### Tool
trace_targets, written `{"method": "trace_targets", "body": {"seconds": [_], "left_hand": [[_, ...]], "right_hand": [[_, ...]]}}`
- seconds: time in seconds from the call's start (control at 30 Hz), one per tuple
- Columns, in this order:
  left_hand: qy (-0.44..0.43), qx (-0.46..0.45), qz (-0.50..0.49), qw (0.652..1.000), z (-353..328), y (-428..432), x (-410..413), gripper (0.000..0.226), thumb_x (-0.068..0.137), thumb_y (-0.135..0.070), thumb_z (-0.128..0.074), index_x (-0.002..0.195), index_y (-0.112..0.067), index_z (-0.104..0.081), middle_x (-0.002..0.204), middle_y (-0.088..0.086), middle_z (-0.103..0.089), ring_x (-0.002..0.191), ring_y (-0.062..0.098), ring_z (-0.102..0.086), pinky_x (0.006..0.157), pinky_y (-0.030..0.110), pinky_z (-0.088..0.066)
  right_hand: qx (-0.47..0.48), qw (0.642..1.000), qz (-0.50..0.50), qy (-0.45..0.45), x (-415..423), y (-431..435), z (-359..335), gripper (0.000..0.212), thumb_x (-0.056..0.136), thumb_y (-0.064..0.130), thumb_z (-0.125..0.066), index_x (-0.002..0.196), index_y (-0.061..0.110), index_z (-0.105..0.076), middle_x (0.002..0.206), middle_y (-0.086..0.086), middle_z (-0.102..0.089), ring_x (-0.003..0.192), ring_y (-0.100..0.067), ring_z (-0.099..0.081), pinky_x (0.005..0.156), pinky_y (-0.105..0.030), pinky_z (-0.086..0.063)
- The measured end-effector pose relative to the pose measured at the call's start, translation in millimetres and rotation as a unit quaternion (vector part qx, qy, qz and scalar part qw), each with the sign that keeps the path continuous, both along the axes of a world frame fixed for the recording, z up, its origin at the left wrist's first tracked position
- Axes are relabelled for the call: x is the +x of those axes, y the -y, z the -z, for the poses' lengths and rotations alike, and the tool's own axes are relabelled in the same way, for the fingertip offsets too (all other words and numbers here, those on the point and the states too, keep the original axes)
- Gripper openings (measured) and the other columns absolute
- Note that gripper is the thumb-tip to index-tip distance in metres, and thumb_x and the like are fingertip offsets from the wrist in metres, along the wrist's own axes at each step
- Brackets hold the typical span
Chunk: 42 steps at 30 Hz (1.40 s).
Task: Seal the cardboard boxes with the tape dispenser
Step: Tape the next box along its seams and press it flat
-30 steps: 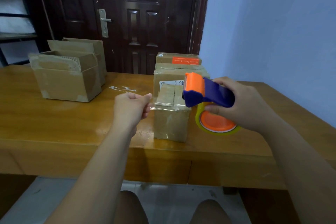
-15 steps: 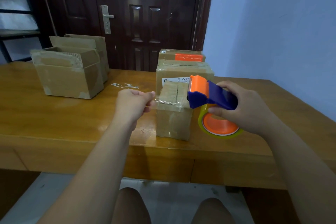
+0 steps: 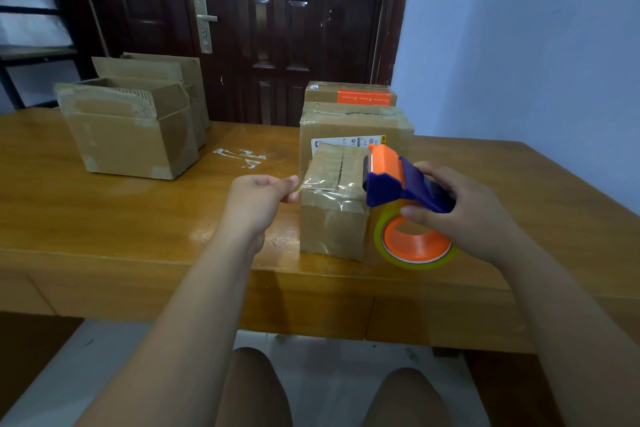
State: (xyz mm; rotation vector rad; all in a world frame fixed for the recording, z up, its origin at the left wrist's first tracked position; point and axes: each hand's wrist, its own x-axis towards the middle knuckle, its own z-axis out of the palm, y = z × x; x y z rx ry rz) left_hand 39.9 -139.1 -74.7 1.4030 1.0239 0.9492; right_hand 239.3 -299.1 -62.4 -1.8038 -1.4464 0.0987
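Five boxes (image 3: 131,142) at least stood on the tabletop (image 3: 104,218) while the right hand (image 3: 464,211) gripped one dispenser (image 3: 398,180) and the left hand (image 3: 256,201) pinched tape (image 3: 320,184) across the nearest box (image 3: 332,229).

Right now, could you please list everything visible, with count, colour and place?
Small closed cardboard box: one, brown, table's near edge.
White-labelled cardboard box: one, brown, directly behind it.
Orange-labelled cardboard box: one, brown, farthest back.
Open cardboard boxes: at least two, brown, table's left.
Plastic tape dispenser: one, blue and orange, beside small box's top.
Clear tape strip: one, transparent, over small box's top.
Tape scraps: few, whitish, table's middle.
Wooden table: one, yellow-brown, foreground.
Panelled door: one, dark brown, behind table.
Left hand: one, pinching tape's free end.
Right hand: one, gripping dispenser.
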Motion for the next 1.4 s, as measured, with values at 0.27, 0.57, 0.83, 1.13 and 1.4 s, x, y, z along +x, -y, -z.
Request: {"method": "trace_targets", "body": {"seconds": [0.27, 0.57, 0.83, 1.13, 1.4], "left_hand": [[0.017, -0.017, 0.001, 1.000, 5.0, 7.1, 10.7, 0.033, 0.091, -0.024, -0.059, 0.059, -0.016, -0.057, 0.048, -0.016, -0.059, 0.087, 0.003, -0.052, 0.101, 0.047, -0.032], [-0.084, -0.021, 0.040, 0.995, 18.1, 5.6, 12.1, 0.026, 0.095, -0.039, -0.050, 0.113, -0.021, -0.052, 0.072, 0.000, -0.053, 0.056, 0.011, -0.042, 0.047, 0.025, -0.032], [0.020, 0.240, 0.017, 0.970, 54.9, 40.4, 0.9, 0.060, 0.093, 0.005, -0.044, 0.135, -0.037, -0.042, 0.109, -0.044, -0.048, 0.106, -0.024, -0.045, 0.089, 0.006, -0.042], [-0.192, 0.310, -0.052, 0.930, 38.1, 45.3, 1.5, 0.065, 0.090, -0.026, -0.058, 0.148, -0.020, -0.028, 0.158, -0.003, -0.014, 0.141, 0.017, -0.024, 0.106, 0.027, -0.025], [-0.302, 0.555, -0.007, 0.775, 21.9, 43.4, 9.6, 0.039, 0.081, -0.016, -0.071, 0.119, -0.010, -0.062, 0.120, 0.008, -0.064, 0.114, 0.024, -0.058, 0.103, 0.036, -0.035]], "right_hand": [[-0.009, 1.000, -0.003, -0.022, -0.1, -2.4, 4.7, 0.062, 0.060, 0.066, -0.062, 0.118, 0.048, -0.048, 0.106, 0.027, -0.058, 0.096, 0.004, -0.056, 0.069, -0.013, -0.041], [-0.042, 0.999, 0.007, 0.028, 3.1, -3.0, -5.9, 0.079, 0.060, 0.066, -0.062, 0.131, 0.034, -0.049, 0.108, 0.020, -0.058, 0.095, 0.003, -0.055, 0.066, -0.008, -0.038], [-0.038, 0.999, 0.013, 0.018, -1.4, -6.9, -8.7, 0.077, 0.059, 0.066, -0.060, 0.128, 0.033, -0.052, 0.103, 0.024, -0.057, 0.096, 0.002, -0.055, 0.069, -0.012, -0.038], [-0.032, 0.999, 0.001, -0.007, -5.5, -9.8, -2.4, 0.064, 0.064, 0.066, -0.057, 0.121, 0.035, -0.055, 0.096, 0.017, -0.062, 0.084, -0.002, -0.058, 0.061, -0.012, -0.038], [-0.016, 0.997, -0.032, -0.071, -3.6, -8.3, 7.4, 0.045, 0.070, 0.062, -0.069, 0.109, 0.047, -0.051, 0.096, 0.019, -0.064, 0.090, 0.002, -0.059, 0.067, -0.007, -0.045]]}}
